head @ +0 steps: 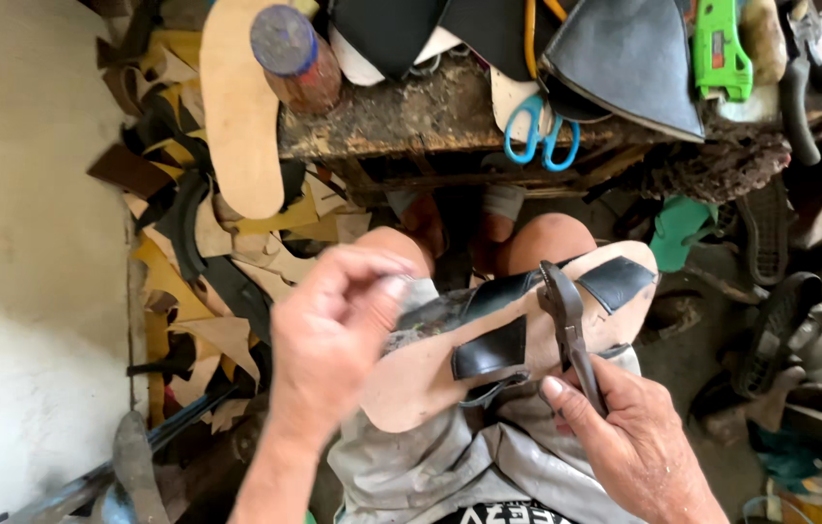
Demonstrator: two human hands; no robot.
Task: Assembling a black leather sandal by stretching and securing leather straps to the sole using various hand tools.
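leather sandal sole [421,374] partly hidden behind left hand [333,335]; right hand [629,437] grips pincers [566,325].

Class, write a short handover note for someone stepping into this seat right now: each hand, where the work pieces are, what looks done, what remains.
Left hand: raised above the lap, fingers pinched together; anything held is too small to tell.
Right hand: grips dark pincers, head resting on the sandal sole.
Sole lies across the knees, underside up. Black straps are folded over its edge onto it.
Whether they are fastened cannot be told; check that first.
Blue scissors lie on the bench ahead.
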